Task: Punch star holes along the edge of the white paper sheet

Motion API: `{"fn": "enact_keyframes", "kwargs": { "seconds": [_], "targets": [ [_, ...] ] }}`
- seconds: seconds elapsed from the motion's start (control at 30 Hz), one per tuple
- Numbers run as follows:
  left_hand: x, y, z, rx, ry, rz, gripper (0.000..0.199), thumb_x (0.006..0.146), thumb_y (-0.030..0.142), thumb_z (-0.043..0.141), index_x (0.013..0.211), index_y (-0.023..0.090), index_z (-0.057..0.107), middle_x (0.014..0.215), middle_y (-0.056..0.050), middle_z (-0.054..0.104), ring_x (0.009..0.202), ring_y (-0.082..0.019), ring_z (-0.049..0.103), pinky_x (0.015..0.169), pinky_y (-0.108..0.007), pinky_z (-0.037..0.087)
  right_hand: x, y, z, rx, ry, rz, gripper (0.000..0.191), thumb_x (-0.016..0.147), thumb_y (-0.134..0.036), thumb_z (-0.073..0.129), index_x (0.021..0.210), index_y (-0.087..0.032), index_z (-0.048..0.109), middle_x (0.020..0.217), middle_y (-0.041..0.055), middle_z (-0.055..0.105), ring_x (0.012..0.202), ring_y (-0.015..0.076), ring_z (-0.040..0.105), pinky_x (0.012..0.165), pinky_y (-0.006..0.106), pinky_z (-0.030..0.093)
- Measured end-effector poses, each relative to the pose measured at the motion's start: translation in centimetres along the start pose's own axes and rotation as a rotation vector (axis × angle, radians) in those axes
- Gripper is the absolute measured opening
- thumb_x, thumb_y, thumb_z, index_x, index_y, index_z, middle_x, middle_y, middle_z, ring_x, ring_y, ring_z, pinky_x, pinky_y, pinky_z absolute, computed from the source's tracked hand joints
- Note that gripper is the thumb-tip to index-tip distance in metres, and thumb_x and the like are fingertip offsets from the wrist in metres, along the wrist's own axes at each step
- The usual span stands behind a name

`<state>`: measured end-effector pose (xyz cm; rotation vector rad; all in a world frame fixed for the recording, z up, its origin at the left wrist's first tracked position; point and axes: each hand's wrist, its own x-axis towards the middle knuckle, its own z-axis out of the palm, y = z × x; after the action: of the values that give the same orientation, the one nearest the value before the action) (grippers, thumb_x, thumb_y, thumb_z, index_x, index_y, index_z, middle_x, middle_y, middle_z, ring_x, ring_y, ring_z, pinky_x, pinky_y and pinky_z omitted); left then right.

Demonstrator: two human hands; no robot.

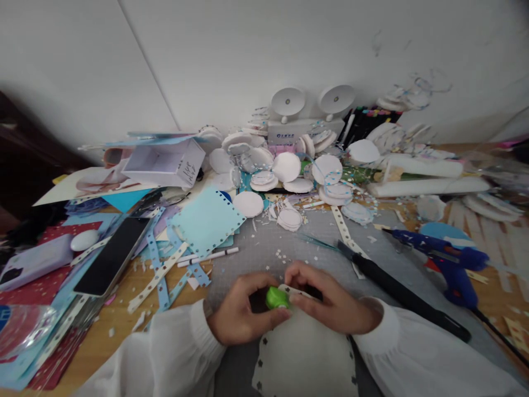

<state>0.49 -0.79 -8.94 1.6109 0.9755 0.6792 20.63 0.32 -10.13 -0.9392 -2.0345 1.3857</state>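
Observation:
My left hand (243, 309) is closed around a small green craft punch (276, 298), thumb below and fingers above it. The punch sits at the top edge of a white sheet of paper (308, 353), whose side edges carry small punched shapes. My right hand (330, 300) pinches that same top edge just right of the punch. Below my hands the sheet spreads over the grey cutting mat (252, 253). Part of the paper edge is hidden by my fingers.
A blue glue gun (450, 259) and a black-handled tool (397, 286) lie at the right. To the left are a phone (113, 256), punched paper strips (157, 278) and light-blue sheets (209, 218). White discs (286, 167), a white box (163, 162) and paper scraps crowd the back.

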Motion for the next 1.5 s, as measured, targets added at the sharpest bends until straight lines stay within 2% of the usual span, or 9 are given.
{"fn": "enact_keyframes", "kwargs": {
  "seconds": [0.13, 0.2, 0.37, 0.57, 0.77, 0.9, 1.0, 1.17, 1.5],
  "targets": [
    [-0.1, -0.2, 0.4, 0.013, 0.003, 0.066, 0.024, 0.074, 0.034, 0.066, 0.078, 0.011, 0.061, 0.068, -0.003, 0.057, 0.063, -0.014, 0.048, 0.058, -0.023, 0.038, 0.2, -0.1, 0.4, 0.058, -0.049, -0.029, 0.068, 0.068, -0.048, 0.073, 0.117, -0.020, 0.037, 0.093, 0.0047, 0.062, 0.078, 0.0177, 0.057, 0.068, 0.028, 0.043],
    [-0.1, -0.2, 0.5, 0.022, 0.001, 0.101, 0.023, 0.075, 0.033, 0.066, 0.078, 0.011, 0.061, 0.069, -0.004, 0.059, 0.064, -0.014, 0.050, 0.059, -0.023, 0.039, 0.2, 0.0, 0.8, 0.025, -0.046, -0.043, 0.072, 0.064, -0.045, 0.078, 0.119, -0.020, 0.038, 0.102, 0.0082, 0.062, 0.088, 0.0211, 0.059, 0.076, 0.031, 0.043],
    [0.0, -0.2, 0.5, 0.034, 0.014, 0.152, 0.021, 0.075, 0.031, 0.066, 0.080, 0.011, 0.061, 0.073, -0.005, 0.062, 0.066, -0.015, 0.053, 0.062, -0.023, 0.041, 0.3, 0.0, 1.5, 0.141, -0.022, -0.111, 0.056, 0.074, -0.038, 0.072, 0.113, -0.019, 0.038, 0.100, 0.0082, 0.060, 0.092, 0.0209, 0.059, 0.080, 0.033, 0.045],
    [0.1, -0.4, 0.5, -0.003, 0.018, 0.191, 0.018, 0.075, 0.026, 0.066, 0.079, 0.009, 0.061, 0.070, -0.005, 0.059, 0.065, -0.014, 0.050, 0.061, -0.023, 0.039, 0.4, -0.4, 1.6, 0.167, -0.007, -0.074, 0.054, 0.074, -0.036, 0.072, 0.111, -0.019, 0.036, 0.095, 0.0060, 0.058, 0.087, 0.0197, 0.058, 0.078, 0.033, 0.046],
    [0.4, -0.5, 0.7, -0.191, 0.012, 0.017, 0.022, 0.075, 0.031, 0.067, 0.074, 0.010, 0.059, 0.065, -0.001, 0.051, 0.061, -0.012, 0.044, 0.057, -0.022, 0.036, 0.5, -0.2, 1.6, 0.233, 0.022, -0.034, 0.052, 0.076, -0.031, 0.071, 0.111, -0.024, 0.033, 0.098, 0.0037, 0.060, 0.090, 0.0181, 0.058, 0.078, 0.031, 0.045],
    [0.6, -0.4, 0.5, -0.327, -0.004, -0.063, 0.025, 0.074, 0.033, 0.070, 0.075, 0.010, 0.059, 0.066, 0.000, 0.050, 0.062, -0.011, 0.045, 0.058, -0.022, 0.036, 0.2, -0.2, 0.8, 0.222, 0.034, -0.008, 0.057, 0.077, -0.031, 0.069, 0.118, -0.025, 0.030, 0.086, -0.0009, 0.058, 0.074, 0.0147, 0.055, 0.065, 0.026, 0.042],
    [0.7, -0.6, 0.4, -0.427, 0.027, -0.115, 0.028, 0.071, 0.033, 0.074, 0.080, 0.011, 0.060, 0.069, 0.000, 0.053, 0.064, -0.011, 0.047, 0.060, -0.022, 0.039, 0.1, -0.3, 0.1, 0.228, 0.069, -0.007, 0.045, 0.082, -0.032, 0.062, 0.116, -0.025, 0.033, 0.078, -0.0030, 0.053, 0.068, 0.0134, 0.052, 0.060, 0.025, 0.040],
    [0.7, -1.0, 0.3, -0.490, 0.000, -0.102, 0.028, 0.070, 0.026, 0.075, 0.090, 0.012, 0.062, 0.078, -0.001, 0.058, 0.071, -0.011, 0.051, 0.068, -0.022, 0.042, 0.0, -0.1, -0.2, 0.330, 0.082, 0.018, 0.023, 0.090, -0.031, 0.050, 0.109, -0.027, 0.038, 0.079, -0.0012, 0.058, 0.062, 0.0113, 0.052, 0.053, 0.022, 0.038],
    [1.1, -0.4, -0.1, -0.534, -0.081, -0.146, 0.039, 0.059, 0.019, 0.081, 0.083, 0.016, 0.050, 0.071, 0.004, 0.052, 0.063, -0.008, 0.046, 0.058, -0.019, 0.036, -0.3, 0.0, -0.2, 0.132, 0.219, -0.071, 0.018, 0.088, -0.022, 0.053, 0.104, -0.025, 0.045, 0.078, -0.0003, 0.060, 0.067, 0.0136, 0.059, 0.058, 0.024, 0.045]
  ]
}}
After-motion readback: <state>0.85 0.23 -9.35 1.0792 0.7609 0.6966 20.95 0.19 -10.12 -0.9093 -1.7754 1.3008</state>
